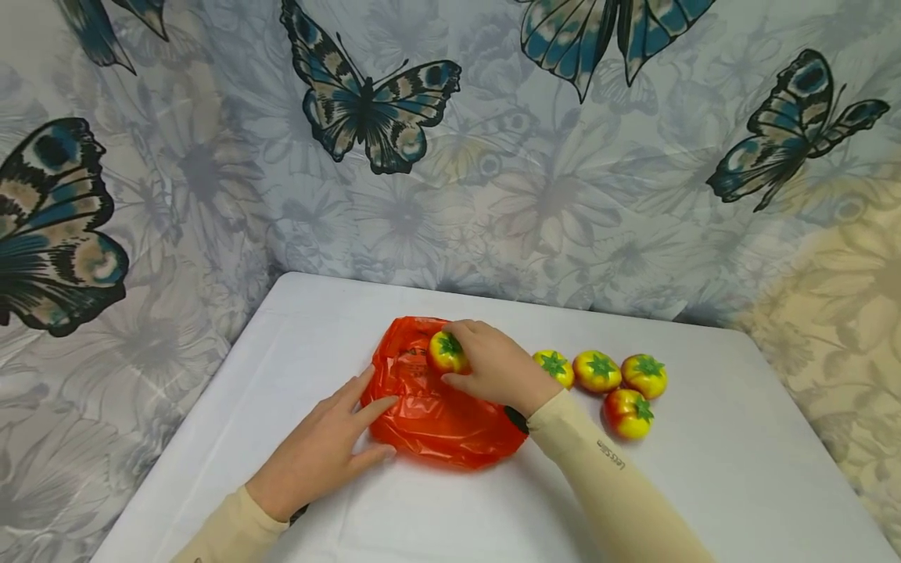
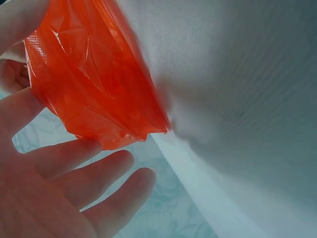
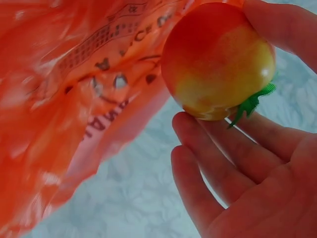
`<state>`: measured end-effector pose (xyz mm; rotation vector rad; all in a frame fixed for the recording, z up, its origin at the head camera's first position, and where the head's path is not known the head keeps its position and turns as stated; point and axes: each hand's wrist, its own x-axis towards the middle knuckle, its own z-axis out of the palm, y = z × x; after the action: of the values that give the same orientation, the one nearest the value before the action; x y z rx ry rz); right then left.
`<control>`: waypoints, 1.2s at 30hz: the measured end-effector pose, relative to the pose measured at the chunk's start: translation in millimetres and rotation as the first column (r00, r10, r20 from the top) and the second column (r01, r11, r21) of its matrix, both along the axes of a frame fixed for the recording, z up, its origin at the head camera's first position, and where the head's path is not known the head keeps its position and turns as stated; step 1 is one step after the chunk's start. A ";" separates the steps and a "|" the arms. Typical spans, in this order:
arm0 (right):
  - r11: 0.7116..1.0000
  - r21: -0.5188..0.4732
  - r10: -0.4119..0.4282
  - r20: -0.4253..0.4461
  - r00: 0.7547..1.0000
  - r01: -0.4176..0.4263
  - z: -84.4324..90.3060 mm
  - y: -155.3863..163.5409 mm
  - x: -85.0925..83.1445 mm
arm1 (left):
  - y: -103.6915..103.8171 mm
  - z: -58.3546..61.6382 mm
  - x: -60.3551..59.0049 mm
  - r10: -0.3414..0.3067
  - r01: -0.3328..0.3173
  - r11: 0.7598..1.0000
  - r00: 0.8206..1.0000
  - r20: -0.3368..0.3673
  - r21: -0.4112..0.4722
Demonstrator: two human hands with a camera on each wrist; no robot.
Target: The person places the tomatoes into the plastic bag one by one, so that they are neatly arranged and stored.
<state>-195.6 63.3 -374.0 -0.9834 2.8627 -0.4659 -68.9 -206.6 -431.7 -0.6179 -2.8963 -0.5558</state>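
A white table is seen from above, backed by a draped cloth printed with large butterflies. At the near left, the left hand is laid flat with fingers straight and spread, its fingertips pressed against the near left edge of a crumpled orange plastic bag; nothing is gripped by it. The bag is spread at the middle of the table, and black printed lettering can be made out on it in the right wrist view. Just above the bag's far part, one toy tomato (red and yellow, with a green leafy cap) is pinched between the thumb and fingertips of the right hand. By the look of it, this tomato is the first being put in; whether the bag's mouth is open cannot be told. To the right, four more tomatoes are clustered on the table, untouched and still to be moved. Nothing is seen lying between them and the bag.
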 end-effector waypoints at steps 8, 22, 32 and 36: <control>0.999 0.040 0.000 0.053 0.999 -0.002 -9.3 -20.4 -12.8 | 1.7 -0.7 0.6 -0.014 0.014 1.000 1.000 -0.011 -0.004; 0.996 0.069 0.043 0.093 0.995 -0.050 -21.8 -46.7 -24.1 | -1.4 -1.2 4.7 0.000 0.000 1.000 1.000 -0.022 -0.005; 0.996 0.089 0.018 0.102 0.995 -0.027 -25.9 -56.6 -28.0 | -3.4 -0.1 3.8 -0.012 0.011 1.000 0.999 -0.032 -0.013; 0.996 0.093 0.007 0.101 0.995 -0.017 -27.9 -57.9 -28.8 | -3.3 0.0 2.3 -0.025 0.023 0.999 0.998 -0.056 -0.024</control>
<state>-224.4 5.4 -401.9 -0.9332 2.7599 -0.3660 -66.5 -209.9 -431.8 -0.6611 -2.8500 -0.5004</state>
